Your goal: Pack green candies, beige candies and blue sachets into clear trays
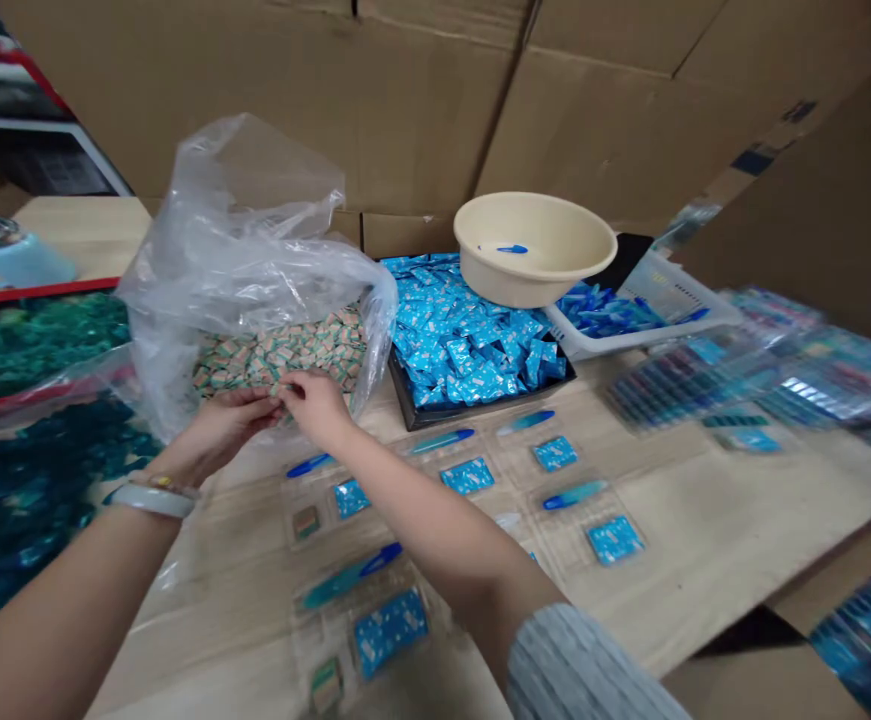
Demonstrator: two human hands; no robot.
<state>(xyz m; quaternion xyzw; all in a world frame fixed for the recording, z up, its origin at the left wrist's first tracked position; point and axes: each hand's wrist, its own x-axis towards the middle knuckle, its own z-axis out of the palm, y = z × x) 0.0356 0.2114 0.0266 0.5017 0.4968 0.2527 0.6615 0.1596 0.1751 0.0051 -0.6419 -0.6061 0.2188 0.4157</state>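
My left hand [217,430] and my right hand [316,405] meet at the near edge of a clear plastic bag [240,250]. Small tan-and-green pieces [285,350] fill the bag's mouth. Both hands are closed in a pinch, fingertips together; what they hold is too small to name. Under my right forearm, clear plastic trays lie on the table [675,520]. They carry blue pen-like items [442,441] and blue printed packets [390,630]. Two of the trays also show a tan-and-green piece [305,521]. My forearm hides part of the trays.
Behind the trays is a black box of blue packets [472,350], with a cream basin [536,265] on its back corner. A white basket [577,343] holds blue pen-like items. Stacked clear packaging [697,375] lies right; dark teal pieces [45,500] lie left. Cardboard [420,110] walls the back.
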